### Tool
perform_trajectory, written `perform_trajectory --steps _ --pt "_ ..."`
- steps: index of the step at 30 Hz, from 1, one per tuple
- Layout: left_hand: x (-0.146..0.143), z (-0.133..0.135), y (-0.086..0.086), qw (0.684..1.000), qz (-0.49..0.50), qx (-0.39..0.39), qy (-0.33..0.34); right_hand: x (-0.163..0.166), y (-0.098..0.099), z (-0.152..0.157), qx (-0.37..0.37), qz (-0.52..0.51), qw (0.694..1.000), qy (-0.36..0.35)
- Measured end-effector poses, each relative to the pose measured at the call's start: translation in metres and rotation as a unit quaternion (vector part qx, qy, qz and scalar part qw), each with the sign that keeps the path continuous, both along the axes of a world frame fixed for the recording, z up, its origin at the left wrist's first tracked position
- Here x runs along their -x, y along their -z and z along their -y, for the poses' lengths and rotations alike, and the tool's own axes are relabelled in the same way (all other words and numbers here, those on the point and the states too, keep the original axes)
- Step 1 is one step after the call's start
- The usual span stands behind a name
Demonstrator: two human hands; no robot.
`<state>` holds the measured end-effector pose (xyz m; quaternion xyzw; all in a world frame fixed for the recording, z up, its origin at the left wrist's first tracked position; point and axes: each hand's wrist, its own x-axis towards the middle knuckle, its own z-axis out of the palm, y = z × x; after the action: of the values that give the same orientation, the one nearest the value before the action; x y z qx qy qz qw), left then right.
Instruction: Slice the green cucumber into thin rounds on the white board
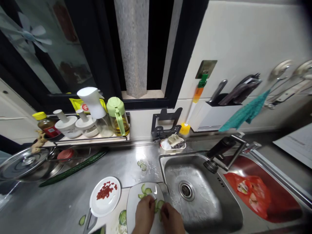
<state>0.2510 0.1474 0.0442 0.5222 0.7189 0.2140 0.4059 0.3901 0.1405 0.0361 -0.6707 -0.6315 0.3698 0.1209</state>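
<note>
Both my hands rest over a white plate (136,198) at the bottom middle of the counter. My left hand (144,214) has its fingers curled down onto cucumber slices (145,191) lying on the plate. Beside it, my right hand (172,219) has its fingers bent at a slice near the plate's right edge. What the fingertips pinch is hidden. A small white plate with chopped red chilli (105,196) sits just left of the plate.
A steel sink (195,195) with a black tap (223,151) lies right of the plate, and a red bag (248,191) sits in the second basin. A long cucumber (73,169), a pot lid (23,162) and a condiment shelf (92,138) stand at the left. Loose slices (141,165) lie on the counter.
</note>
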Motion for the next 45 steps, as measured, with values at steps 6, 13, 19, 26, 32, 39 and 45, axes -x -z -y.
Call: perform_trajectory --steps 6,13,19,26,32,39,45 --pt "-0.007 -0.004 -0.003 0.998 -0.051 0.026 0.013 0.003 -0.013 -0.002 -0.009 0.100 0.994 -0.040" --pt "-0.011 -0.004 -0.001 0.997 -0.071 0.036 0.009 0.006 0.011 0.003 -0.040 0.216 0.973 -0.069" --pt "-0.012 -0.004 0.000 0.996 -0.075 0.045 0.012 0.013 0.015 0.007 -0.073 0.261 0.959 -0.086" --pt "-0.013 -0.006 -0.003 0.993 -0.088 0.080 0.025 0.014 0.017 0.007 -0.118 0.282 0.947 -0.095" --pt "-0.014 -0.007 -0.002 0.988 -0.113 0.100 0.041 0.013 0.017 0.007 -0.131 0.288 0.944 -0.097" --pt "-0.015 -0.006 -0.003 0.991 -0.106 0.079 0.031 0.013 0.021 0.008 -0.163 0.283 0.940 -0.096" --pt "-0.012 -0.005 -0.008 0.993 -0.102 0.051 0.034 0.006 0.029 0.012 -0.209 0.270 0.935 -0.095"
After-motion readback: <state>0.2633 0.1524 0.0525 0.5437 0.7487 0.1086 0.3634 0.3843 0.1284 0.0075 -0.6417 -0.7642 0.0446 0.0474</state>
